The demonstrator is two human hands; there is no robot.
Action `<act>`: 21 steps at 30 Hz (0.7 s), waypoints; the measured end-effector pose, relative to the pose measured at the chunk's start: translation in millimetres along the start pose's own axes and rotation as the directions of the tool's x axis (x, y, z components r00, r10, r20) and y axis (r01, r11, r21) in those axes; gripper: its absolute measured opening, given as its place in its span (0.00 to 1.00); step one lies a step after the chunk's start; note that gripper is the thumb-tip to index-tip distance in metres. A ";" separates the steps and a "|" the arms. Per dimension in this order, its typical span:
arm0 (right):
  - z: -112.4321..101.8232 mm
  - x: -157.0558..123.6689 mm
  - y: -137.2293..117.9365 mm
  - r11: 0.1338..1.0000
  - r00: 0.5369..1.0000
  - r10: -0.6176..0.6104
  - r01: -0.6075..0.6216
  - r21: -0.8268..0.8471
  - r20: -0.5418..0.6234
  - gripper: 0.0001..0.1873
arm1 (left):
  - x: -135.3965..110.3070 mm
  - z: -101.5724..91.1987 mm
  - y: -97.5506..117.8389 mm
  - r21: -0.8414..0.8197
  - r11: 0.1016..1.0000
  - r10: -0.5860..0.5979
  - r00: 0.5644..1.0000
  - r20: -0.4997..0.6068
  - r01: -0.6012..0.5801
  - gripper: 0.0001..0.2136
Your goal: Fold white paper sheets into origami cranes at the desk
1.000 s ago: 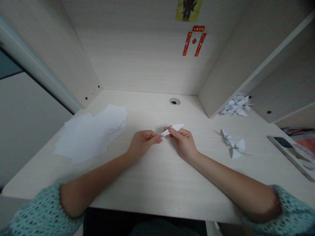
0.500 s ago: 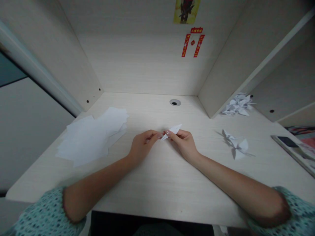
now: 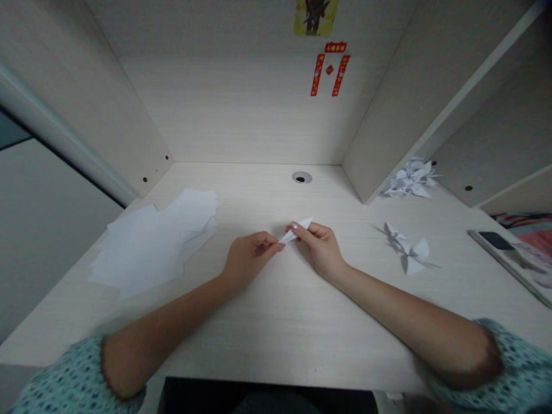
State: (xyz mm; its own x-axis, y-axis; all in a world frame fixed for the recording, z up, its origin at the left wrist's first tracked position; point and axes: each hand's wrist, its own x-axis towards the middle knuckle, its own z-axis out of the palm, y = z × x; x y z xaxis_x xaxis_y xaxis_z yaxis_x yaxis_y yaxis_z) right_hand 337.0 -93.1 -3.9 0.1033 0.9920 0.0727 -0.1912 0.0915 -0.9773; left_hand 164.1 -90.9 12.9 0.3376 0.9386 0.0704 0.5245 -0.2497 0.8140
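A narrow folded piece of white paper [image 3: 298, 228] is held just above the pale wooden desk [image 3: 267, 322], near its middle. My left hand [image 3: 250, 257] pinches the paper's near left tip with closed fingers. My right hand [image 3: 319, 246] grips the paper's middle, its fingers curled round it, while the far tip sticks out up and to the right. Both forearms rest on the desk, in teal patterned sleeves.
Several loose white sheets [image 3: 153, 241] lie at the left. A folded paper crane [image 3: 407, 252] lies right of my hands, and a heap of cranes [image 3: 409, 179] sits on the right shelf. A phone [image 3: 495, 240] lies far right. A cable hole [image 3: 301, 177] is at the back.
The paper has tilted a little and looks narrower. My left fingers have shifted along its near tip. The view has moved slightly; both arms stay in place.
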 end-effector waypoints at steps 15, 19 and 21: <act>4.0 -2.2 -5.5 0.997 0.990 -0.043 0.052 -0.065 0.137 0.12 | 0.2 -0.9 6.1 -0.248 0.969 -0.009 0.999 -0.052 -0.004 0.12; 3.0 -2.2 -2.7 0.996 0.988 -0.033 0.045 -0.079 0.153 0.14 | -1.7 -2.2 11.1 -0.171 0.985 -0.008 1.000 -0.028 0.003 0.11; 1.9 -2.1 0.3 0.996 0.986 -0.034 0.047 -0.075 0.163 0.16 | -2.1 -3.5 13.4 -0.157 0.987 0.006 0.998 -0.066 -0.016 0.11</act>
State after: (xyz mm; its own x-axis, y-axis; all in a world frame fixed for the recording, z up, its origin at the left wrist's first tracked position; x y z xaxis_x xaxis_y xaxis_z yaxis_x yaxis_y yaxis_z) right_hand 334.9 -95.0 -4.0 -0.0512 0.9892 0.1376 -0.1125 0.1312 -0.9850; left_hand 167.7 -95.4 25.7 0.2878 0.9510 0.1131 0.3896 -0.2241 0.8933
